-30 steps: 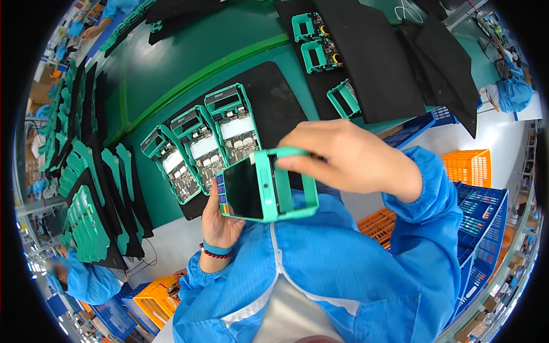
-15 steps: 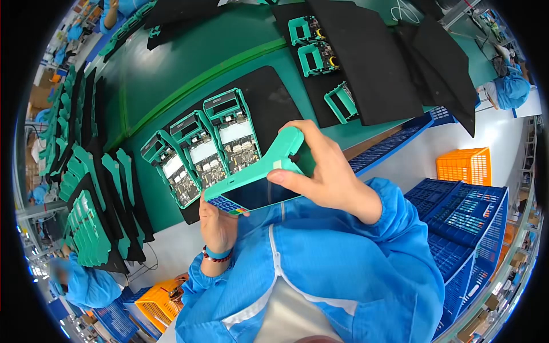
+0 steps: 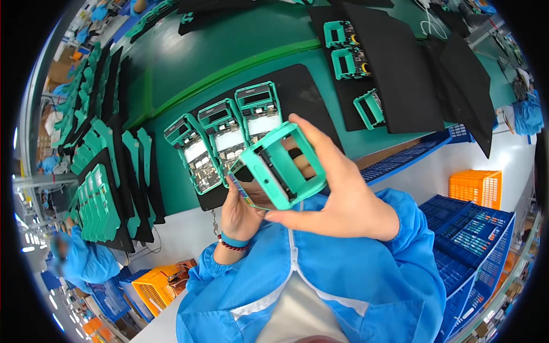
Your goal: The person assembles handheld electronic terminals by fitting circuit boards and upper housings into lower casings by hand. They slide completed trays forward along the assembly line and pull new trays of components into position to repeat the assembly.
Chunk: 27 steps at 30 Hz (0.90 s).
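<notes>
Two-handed grip closed on a green device point(image 3: 267, 184): left hand point(image 3: 240, 216) at its keypad end, right hand point(image 3: 353, 200) around its hollow end, seemingly for balance, nearer than three open units point(image 3: 230, 138) on the worktop point(image 3: 200, 57).

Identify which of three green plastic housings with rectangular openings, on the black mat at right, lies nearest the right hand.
The bottommost green plastic housing on that black mat; the other two lie farther from the right hand, close together.

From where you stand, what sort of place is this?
Probably an electronics assembly workshop: green units with exposed circuit boards lie on a black mat, blue crates stand nearby, and another person wears blue workwear.
</notes>
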### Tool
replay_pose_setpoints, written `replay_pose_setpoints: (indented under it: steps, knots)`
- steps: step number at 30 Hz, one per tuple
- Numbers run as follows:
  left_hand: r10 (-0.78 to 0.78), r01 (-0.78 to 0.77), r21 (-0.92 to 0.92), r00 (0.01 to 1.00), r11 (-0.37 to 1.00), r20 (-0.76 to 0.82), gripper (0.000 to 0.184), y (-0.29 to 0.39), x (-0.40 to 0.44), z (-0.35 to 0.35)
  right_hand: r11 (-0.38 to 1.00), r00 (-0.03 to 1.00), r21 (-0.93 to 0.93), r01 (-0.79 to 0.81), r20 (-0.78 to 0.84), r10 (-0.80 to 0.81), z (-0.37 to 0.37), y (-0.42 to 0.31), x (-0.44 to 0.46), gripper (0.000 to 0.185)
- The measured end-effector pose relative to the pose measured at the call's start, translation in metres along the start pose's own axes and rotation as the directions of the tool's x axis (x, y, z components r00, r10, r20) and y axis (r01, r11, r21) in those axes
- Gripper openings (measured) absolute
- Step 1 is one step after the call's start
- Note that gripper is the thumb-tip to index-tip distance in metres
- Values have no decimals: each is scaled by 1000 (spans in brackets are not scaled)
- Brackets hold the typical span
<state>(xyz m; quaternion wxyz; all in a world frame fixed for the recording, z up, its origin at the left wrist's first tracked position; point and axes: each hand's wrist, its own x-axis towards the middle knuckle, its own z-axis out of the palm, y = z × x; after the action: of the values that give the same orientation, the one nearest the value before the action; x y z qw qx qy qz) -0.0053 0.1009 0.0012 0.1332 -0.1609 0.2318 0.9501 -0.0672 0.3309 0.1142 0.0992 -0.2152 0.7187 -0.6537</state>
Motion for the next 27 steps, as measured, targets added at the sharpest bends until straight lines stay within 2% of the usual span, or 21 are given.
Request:
replay_pose_setpoints:
  steps: [4, 6, 9, 12, 13, 14, 16, 17, 18, 19, 20, 21, 22, 23, 24, 25, 27]
  knots:
    - [-7, 6, -39, 1000, 999, -24, 61, -1, -1, 0, 987, 998, -149, 53, -15, -55, -2, 3, 0, 114]
    - [-9, 7, -35, 998, 999, -66, 64, -1, -1, -1, 989, 998, -134, 59, -17, -62, -1, 2, 0, 113]
    - [10, -10, 33, 1000, 999, -11, 59, 0, 1, -3, 978, 993, -170, 120, 2, -121, -3, 5, -1, 114]
    - [77, -80, 66, 996, 995, 39, 52, 3, 3, -24, 981, 999, 190, -42, 24, 38, -5, 9, -2, 109]
    - [152, -159, 67, 984, 985, 94, 46, 11, 4, -4, 953, 997, 301, 39, -72, -18, -3, 29, -3, 106]
    - [283, -298, 147, 952, 943, 116, 43, 16, 4, 10, 927, 979, 372, 49, -201, 29, 2, 44, -4, 97]
    - [529, -570, 467, 816, 676, 231, 38, 19, 5, 29, 852, 959, 518, -79, -195, 208, 1, 67, -9, 86]
    - [513, -626, 685, 754, 371, 411, 32, 23, 2, 30, 751, 960, 646, -135, -102, 260, 4, 70, -15, 81]
    - [381, -661, 748, 707, 56, 596, 31, 25, 3, 37, 627, 954, 753, -198, 0, 301, 8, 70, -19, 77]
    - [229, -706, 662, 622, -252, 749, 33, 27, 4, 45, 650, 960, 738, -181, -11, 279, 10, 69, -19, 73]
    - [69, -734, 556, 579, -389, 813, 39, 23, 8, 54, 670, 966, 724, -164, -21, 259, 13, 68, -18, 68]
    - [-93, -768, 414, 518, -488, 851, 46, 19, 12, 64, 755, 955, 632, -174, -78, 286, 10, 75, -13, 66]
    - [-102, -755, 428, 540, -496, 835, 49, 20, 11, 66, 829, 944, 529, -184, -141, 299, 4, 88, -4, 65]
    - [-112, -742, 441, 563, -505, 819, 52, 20, 10, 67, 966, 942, 248, -72, -301, 148, -3, 100, 4, 64]
    - [15, -667, 516, 605, -538, 796, 57, 28, 8, 62, 977, 909, 213, -15, -404, 102, -5, 96, 9, 62]
    - [157, -585, 592, 625, -554, 765, 56, 41, 3, 55, 988, 907, 138, -68, -405, 119, -14, 97, 15, 61]
    - [461, -357, 728, 592, -585, 661, 53, 71, -5, 34, 988, 905, 51, -145, -398, 153, -35, 109, 22, 62]
